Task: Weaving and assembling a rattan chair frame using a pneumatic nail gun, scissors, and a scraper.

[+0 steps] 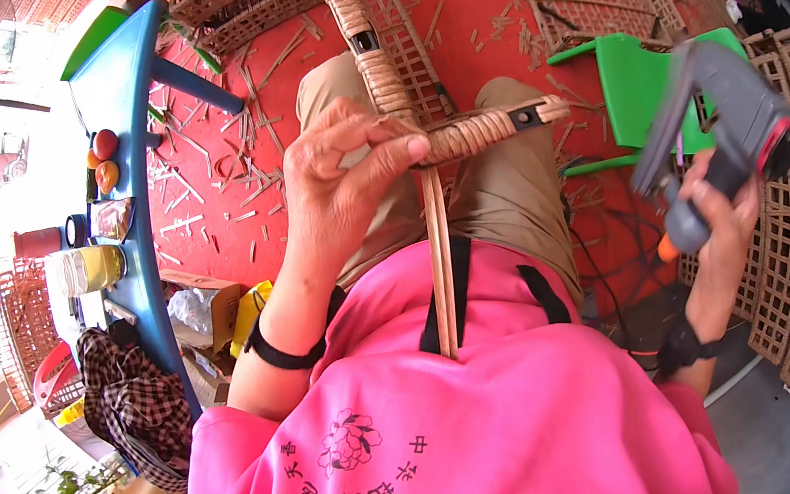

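the wrapped frame (pixel 476 138) is lying ahead of the person's torso, over the lap; its long bar is running up and away, slightly leftward, while its short arm is pointing right. the left hand (pixel 339 169) is nearer, holding the joint between thumb and fingers with almost no opening. a flat strip (pixel 441 271) is running from that joint back toward the pink shirt (pixel 443 442). out to the right, the right hand (pixel 726 219) is gripping a grey power tool (pixel 745 112), fingers curling around its handle, well apart from the short arm's tip. a gap is separating tool and tip, a green chair (pixel 631 92) is standing behind the tool, and the blue desk (pixel 157 280) is edging the left side.
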`<action>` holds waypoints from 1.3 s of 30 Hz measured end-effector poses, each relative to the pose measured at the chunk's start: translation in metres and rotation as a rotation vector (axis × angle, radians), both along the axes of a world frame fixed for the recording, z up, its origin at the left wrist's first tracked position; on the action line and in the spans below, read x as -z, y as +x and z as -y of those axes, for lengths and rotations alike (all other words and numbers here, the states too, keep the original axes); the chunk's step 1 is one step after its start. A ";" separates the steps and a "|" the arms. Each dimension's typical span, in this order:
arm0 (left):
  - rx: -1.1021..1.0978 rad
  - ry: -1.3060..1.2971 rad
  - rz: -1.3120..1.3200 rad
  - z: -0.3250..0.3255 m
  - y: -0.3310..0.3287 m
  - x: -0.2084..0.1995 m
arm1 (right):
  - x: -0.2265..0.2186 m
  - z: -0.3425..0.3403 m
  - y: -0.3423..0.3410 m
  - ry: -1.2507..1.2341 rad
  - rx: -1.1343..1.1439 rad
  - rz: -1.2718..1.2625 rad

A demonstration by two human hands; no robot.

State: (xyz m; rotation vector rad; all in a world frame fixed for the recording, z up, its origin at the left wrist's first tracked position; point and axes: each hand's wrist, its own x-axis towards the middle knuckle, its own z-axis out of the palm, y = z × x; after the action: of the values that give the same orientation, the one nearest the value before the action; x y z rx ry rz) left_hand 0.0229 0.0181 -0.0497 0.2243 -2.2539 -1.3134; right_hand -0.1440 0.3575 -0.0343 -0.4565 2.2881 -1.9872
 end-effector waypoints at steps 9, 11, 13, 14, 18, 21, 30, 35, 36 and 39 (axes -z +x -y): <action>0.024 0.169 -0.061 0.008 0.007 0.011 | 0.011 0.003 0.102 0.492 -0.558 -0.069; 0.015 0.122 -0.075 0.012 0.006 0.012 | 0.029 0.004 0.100 0.628 -0.693 -0.273; 0.040 0.161 -0.037 0.013 0.005 0.014 | 0.049 0.009 0.098 0.306 -0.663 -0.048; 0.045 0.174 -0.032 0.013 0.006 0.014 | 0.057 0.011 0.090 0.345 -0.689 -0.253; -0.049 0.004 -0.079 0.007 0.016 0.018 | 0.084 0.017 0.089 0.372 -0.716 -0.491; -0.146 -0.049 -0.145 -0.001 0.025 0.023 | 0.086 0.022 0.092 0.174 -0.716 -0.138; -0.203 -0.463 -0.387 0.004 0.021 0.028 | 0.037 0.054 0.091 0.418 -0.668 -0.769; -0.139 -0.473 -0.266 0.015 0.017 0.010 | 0.029 0.059 0.093 0.398 -0.686 -0.698; -0.083 -0.455 -0.237 0.019 0.015 0.007 | 0.027 0.059 0.092 0.464 -0.679 -0.829; -0.033 -0.421 -0.184 0.025 0.008 0.000 | 0.022 0.059 0.091 0.490 -0.687 -0.891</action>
State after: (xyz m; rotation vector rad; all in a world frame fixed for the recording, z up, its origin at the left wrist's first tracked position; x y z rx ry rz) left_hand 0.0309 -0.0067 -0.0497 -0.0109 -2.2909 -0.7799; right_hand -0.0529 0.2984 -0.0566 -2.0093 2.3400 -0.9134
